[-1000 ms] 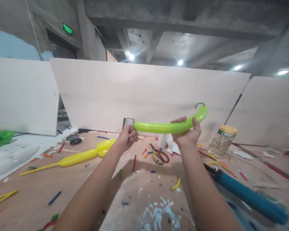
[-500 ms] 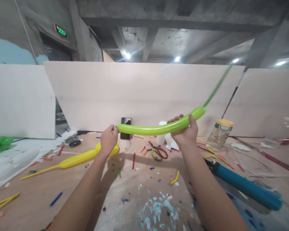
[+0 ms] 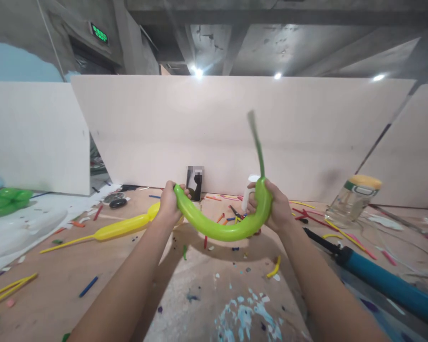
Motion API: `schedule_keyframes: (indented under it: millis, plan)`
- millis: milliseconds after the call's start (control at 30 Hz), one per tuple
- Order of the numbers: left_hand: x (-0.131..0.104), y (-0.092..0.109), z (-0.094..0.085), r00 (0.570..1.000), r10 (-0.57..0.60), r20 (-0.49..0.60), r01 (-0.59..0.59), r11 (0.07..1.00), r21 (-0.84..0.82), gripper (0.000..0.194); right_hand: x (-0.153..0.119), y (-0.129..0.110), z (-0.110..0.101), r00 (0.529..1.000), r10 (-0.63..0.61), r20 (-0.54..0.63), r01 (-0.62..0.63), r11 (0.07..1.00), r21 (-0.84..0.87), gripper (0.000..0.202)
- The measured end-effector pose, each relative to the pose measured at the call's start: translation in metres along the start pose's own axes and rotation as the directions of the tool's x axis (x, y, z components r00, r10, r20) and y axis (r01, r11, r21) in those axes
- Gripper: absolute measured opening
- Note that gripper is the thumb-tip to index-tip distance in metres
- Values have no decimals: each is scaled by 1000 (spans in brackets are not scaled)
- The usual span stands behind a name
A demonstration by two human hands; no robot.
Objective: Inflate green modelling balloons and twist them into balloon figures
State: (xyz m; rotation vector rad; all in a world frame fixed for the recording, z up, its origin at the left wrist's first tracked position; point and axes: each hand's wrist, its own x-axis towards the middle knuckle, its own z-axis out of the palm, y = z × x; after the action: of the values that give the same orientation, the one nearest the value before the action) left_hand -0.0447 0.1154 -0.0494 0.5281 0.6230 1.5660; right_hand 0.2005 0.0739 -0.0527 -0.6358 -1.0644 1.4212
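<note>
A long lime-green balloon [image 3: 224,232] hangs in a U shape between my two hands. My left hand [image 3: 170,202] is closed round its knotted left end. Around the right part of the balloon, my right hand [image 3: 276,206] is wrapped, with fingers behind it and the thumb near its top. The thin uninflated tail [image 3: 258,145] points up from there, its tip blurred. A yellow balloon [image 3: 123,227] lies on the table to the left, its right end partly hidden behind my left arm.
A phone [image 3: 195,185] leans against the white board [image 3: 214,128]. At the right are a yellow-lidded jar [image 3: 353,202] and a blue pump [image 3: 388,280]. Balloon scraps litter the table [image 3: 185,299]. Green balloons [image 3: 9,200] lie far left.
The green balloon has gone from nearly straight to a deep U. My right hand has turned its end upward, and the tail has swung from leaning right to nearly upright. The view has shifted slightly.
</note>
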Motion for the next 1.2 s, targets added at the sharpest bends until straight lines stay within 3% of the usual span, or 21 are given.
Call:
schedule_keyframes:
  millis: [167, 267, 467, 600, 767, 1000, 1200]
  plan:
    - [-13, -6, 13, 988, 107, 110, -129, 969, 209, 10, 2, -5, -4, 996, -21, -82, 15, 997, -76, 27]
    - [-19, -10, 16, 982, 107, 157, -143, 962, 234, 12, 3, -2, 5, 993, -63, -102, 47, 988, -144, 23]
    - [-25, -12, 21, 977, 126, 170, -165, 957, 237, 14, -3, -1, 26, 977, -212, -37, 189, 925, -329, 17]
    - [-26, -3, 19, 983, 124, 138, -145, 978, 153, 11, -5, -9, 22, 951, -288, -108, 256, 936, -243, 17]
    - [-16, 12, 9, 984, 157, 83, -157, 988, -5, 14, 0, -14, 10, 963, -191, -192, 191, 981, -19, 22]
    - [-6, 25, -1, 981, 187, -50, -194, 951, -242, 24, 4, -9, 6, 932, -211, -293, 281, 934, 220, 26]
    - [7, 27, -9, 983, 141, -118, -174, 915, -363, 15, 8, -8, -6, 952, -254, -168, 292, 918, 267, 26]
